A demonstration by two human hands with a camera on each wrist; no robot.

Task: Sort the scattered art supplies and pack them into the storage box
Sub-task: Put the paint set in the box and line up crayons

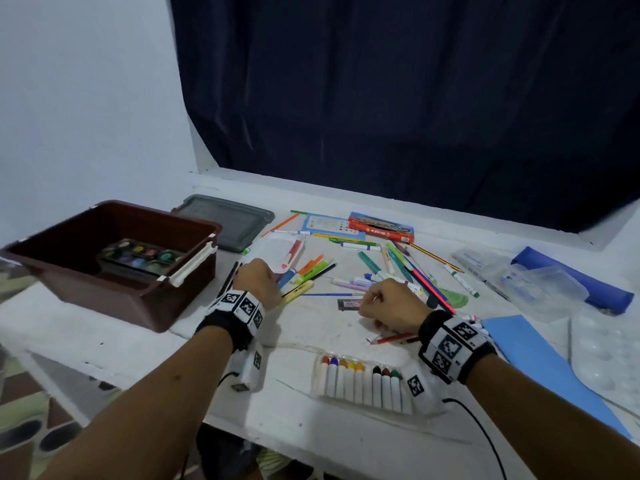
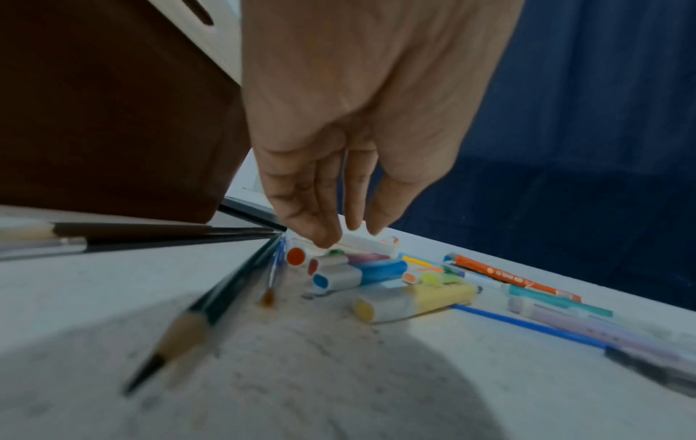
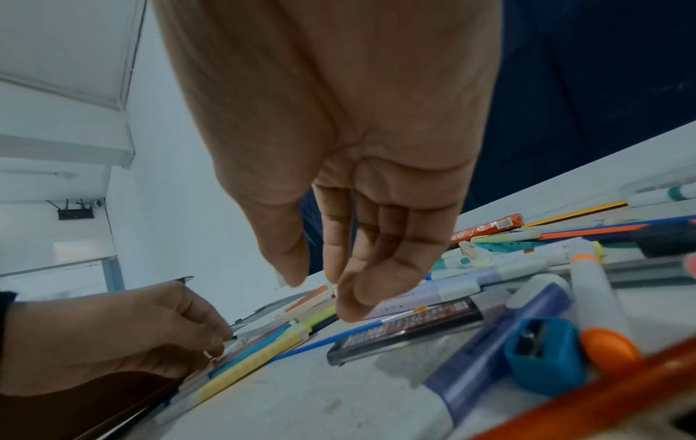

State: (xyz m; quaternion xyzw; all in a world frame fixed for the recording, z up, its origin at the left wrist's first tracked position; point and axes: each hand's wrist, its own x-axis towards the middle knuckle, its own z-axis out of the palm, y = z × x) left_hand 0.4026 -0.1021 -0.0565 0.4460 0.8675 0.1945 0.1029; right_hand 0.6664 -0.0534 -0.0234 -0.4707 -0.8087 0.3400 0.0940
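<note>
A brown storage box (image 1: 117, 299) stands at the left of the white table with a paint palette (image 1: 142, 256) inside it. Pens, markers and highlighters lie scattered across the middle. My left hand (image 1: 273, 278) hangs beside the box, fingers pointing down. In the left wrist view the left hand (image 2: 339, 235) touches the cluster with a blue highlighter (image 2: 361, 274) and a yellow highlighter (image 2: 414, 300), and holds nothing. My right hand (image 1: 367, 303) hovers, loosely curled and empty, over a black lead case (image 1: 349, 304). The right wrist view shows the right hand (image 3: 331, 291) just above the lead case (image 3: 406, 330).
A grey lid (image 1: 225, 220) lies behind the box. A tray of crayons (image 1: 360, 379) sits near the front edge. A red pencil box (image 1: 381, 226) is at the back. A clear case (image 1: 530, 285), blue pouch (image 1: 571, 275) and blue paper (image 1: 540, 362) fill the right. A teal sharpener (image 3: 542, 354) lies near my right wrist.
</note>
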